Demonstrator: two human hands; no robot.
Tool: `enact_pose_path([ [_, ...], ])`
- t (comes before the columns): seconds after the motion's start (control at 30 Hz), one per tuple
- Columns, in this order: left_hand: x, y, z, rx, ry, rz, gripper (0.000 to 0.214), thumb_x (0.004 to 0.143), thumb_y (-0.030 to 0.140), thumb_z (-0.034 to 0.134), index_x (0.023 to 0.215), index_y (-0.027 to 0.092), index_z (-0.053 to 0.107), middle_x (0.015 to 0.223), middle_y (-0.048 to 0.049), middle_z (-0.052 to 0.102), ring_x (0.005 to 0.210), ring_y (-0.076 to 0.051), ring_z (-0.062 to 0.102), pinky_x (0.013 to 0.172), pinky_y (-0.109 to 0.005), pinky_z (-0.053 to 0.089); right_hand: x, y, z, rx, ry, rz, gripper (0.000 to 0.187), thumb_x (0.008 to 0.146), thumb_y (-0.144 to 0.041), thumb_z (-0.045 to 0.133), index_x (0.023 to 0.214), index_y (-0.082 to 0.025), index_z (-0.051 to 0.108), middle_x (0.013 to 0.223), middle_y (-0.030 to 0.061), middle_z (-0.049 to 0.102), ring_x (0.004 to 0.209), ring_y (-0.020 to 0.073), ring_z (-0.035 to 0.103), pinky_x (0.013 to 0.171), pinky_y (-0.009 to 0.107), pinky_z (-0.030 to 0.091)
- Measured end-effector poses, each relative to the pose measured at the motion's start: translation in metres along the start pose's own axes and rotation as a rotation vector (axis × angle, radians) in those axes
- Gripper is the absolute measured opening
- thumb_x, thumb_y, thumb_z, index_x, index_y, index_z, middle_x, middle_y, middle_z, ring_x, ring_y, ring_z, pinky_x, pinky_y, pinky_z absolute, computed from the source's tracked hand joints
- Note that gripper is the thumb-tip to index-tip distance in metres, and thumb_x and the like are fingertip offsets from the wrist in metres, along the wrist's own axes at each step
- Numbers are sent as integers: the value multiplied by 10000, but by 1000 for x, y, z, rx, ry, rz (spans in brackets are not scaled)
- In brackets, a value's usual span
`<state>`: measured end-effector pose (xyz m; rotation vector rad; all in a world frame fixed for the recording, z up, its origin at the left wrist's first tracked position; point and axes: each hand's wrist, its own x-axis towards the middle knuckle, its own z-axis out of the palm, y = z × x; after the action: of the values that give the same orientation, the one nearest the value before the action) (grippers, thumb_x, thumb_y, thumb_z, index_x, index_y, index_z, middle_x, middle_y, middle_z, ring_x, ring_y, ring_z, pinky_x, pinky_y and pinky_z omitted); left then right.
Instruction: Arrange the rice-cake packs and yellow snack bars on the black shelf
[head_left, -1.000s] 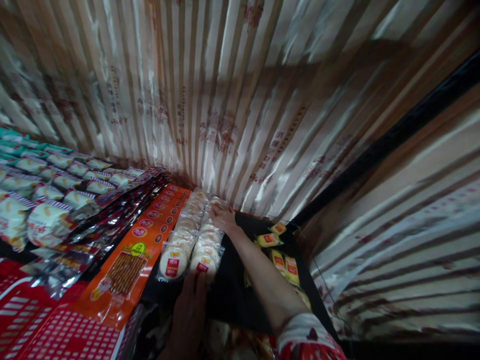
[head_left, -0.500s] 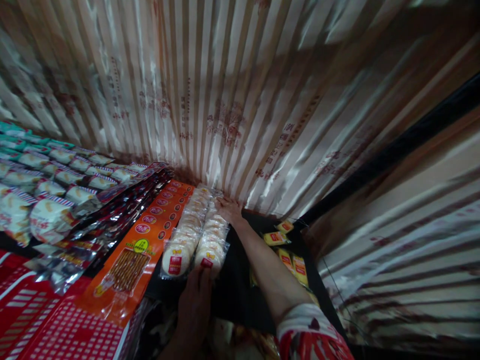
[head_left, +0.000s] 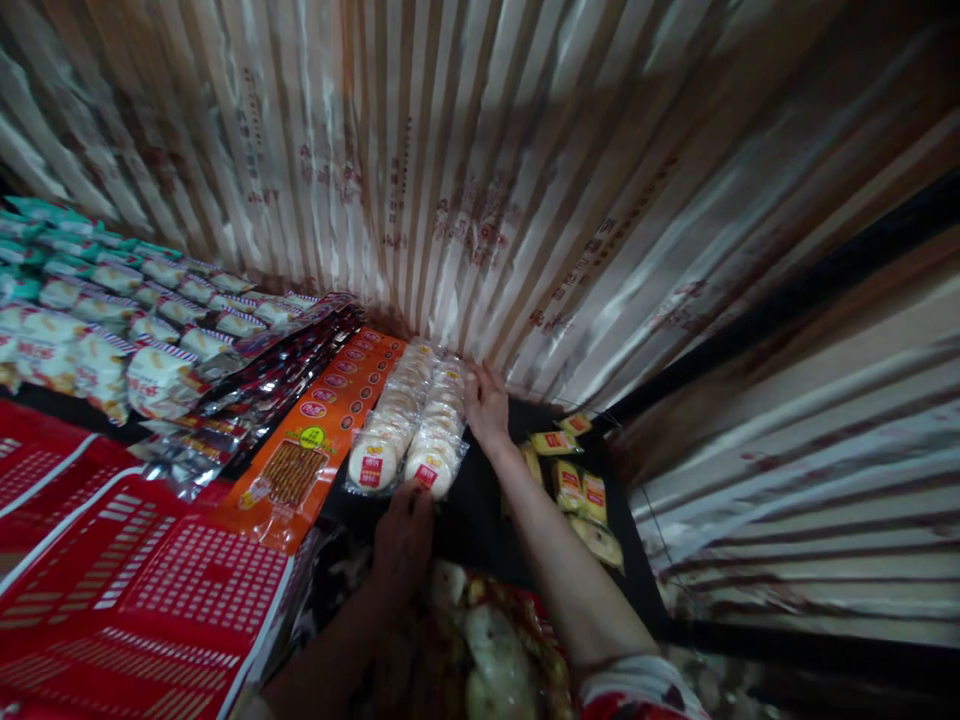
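Two rows of round white rice crackers in clear packets (head_left: 375, 461) lie overlapped on a dark surface. My left hand (head_left: 405, 528) is at the near end of the right-hand row, fingers bunched at the edge of its front rice cracker packet (head_left: 433, 466). Along the outer side of that same row, toward its far end, my right hand (head_left: 488, 402) rests with fingers stretched out against the packets. To the left of the rows lies a long orange snack pack (head_left: 300, 455) with a window showing brown sticks.
Small yellow packets (head_left: 581, 490) are scattered right of my right forearm. Red perforated baskets (head_left: 180, 590) stand at the lower left, below rows of white snack bags (head_left: 157, 378) and dark shiny packs (head_left: 281, 370). Behind hangs a pleated, printed curtain (head_left: 450, 180); a dark bar (head_left: 750, 320) slants at right.
The view has shifted, showing more of the red baskets. My right hand has moved from atop the far end of the right-hand row to its outer side. My left hand stays at the front packet.
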<state>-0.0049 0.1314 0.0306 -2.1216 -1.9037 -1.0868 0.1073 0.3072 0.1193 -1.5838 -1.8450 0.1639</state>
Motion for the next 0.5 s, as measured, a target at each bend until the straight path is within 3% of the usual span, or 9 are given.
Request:
enact_pose_path([
  [0.13,-6,0,-8,-36,-38,47,210,839,95,425,988,162,556,1008,-84,567,960,-168,562,784,-266,517,-77,-19,-27,144,110,-43,440,914,-368,263,1211,-169,520,1334,98,471,1250,190,400,1047,385,323],
  [0.27,-12,2,-27,-122,-232,98,233,841,92,391,987,167,556,997,-69,566,946,-153,552,790,-264,502,-166,-27,-50,206,110,-1,388,916,-318,278,1189,-185,520,1244,115,541,1172,196,483,985,382,398],
  [0.37,-26,8,-42,-182,-377,62,222,843,120,394,981,178,558,1025,-61,556,972,-155,537,817,-265,486,-228,-19,-58,243,118,-17,309,894,-285,353,1091,-177,566,1055,115,626,1031,201,565,896,382,463],
  [0.5,-70,23,-52,-256,-567,-55,226,840,133,385,955,188,572,990,-64,567,941,-162,554,830,-280,474,-292,3,-52,245,-28,32,244,863,-211,408,1026,-189,588,988,94,641,954,194,588,842,370,484],
])
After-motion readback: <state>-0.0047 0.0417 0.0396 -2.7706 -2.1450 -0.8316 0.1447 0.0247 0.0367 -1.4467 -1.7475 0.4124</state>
